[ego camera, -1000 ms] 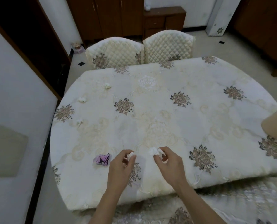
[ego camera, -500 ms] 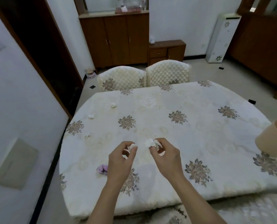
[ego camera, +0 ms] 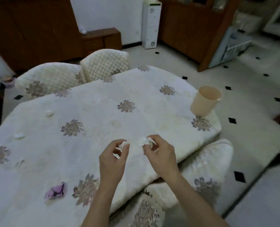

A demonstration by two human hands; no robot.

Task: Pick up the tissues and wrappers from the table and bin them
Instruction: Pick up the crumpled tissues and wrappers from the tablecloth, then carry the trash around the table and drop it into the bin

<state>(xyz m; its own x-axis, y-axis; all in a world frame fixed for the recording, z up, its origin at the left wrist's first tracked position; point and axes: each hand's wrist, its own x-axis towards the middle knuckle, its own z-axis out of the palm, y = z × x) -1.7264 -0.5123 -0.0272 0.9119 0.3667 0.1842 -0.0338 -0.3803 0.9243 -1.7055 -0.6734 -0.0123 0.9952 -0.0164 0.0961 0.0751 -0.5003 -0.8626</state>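
Now both hands hover over the table [ego camera: 95, 99], above its near edge and a little right of the middle. The left hand [ego camera: 114, 159] pinches a small white tissue [ego camera: 123, 144] between the thumb and curled fingers, and a scrap of it shows again under the thumb. Just beside it, the right hand [ego camera: 160, 153] grips a larger crumpled tissue [ego camera: 143, 141] in its fingertips, with the wad sticking out toward the left hand. The two wads are near each other but apart.

The peach bin [ego camera: 204, 100] stands upright at the table's far right corner, its mouth open and well apart from both hands. A purple wrapper [ego camera: 55, 192] lies on the floral cloth close to the near edge, to the left of the left forearm. Two more white scraps lie toward the left edge: the far tissue [ego camera: 49, 113] and the left tissue [ego camera: 19, 135]. A pale smudge nearer than these is too blurred to tell.

Two quilted chairs [ego camera: 49, 77] stand side by side at the far edge. A third chair [ego camera: 206, 161] is pushed in at the near right edge, under the right forearm.
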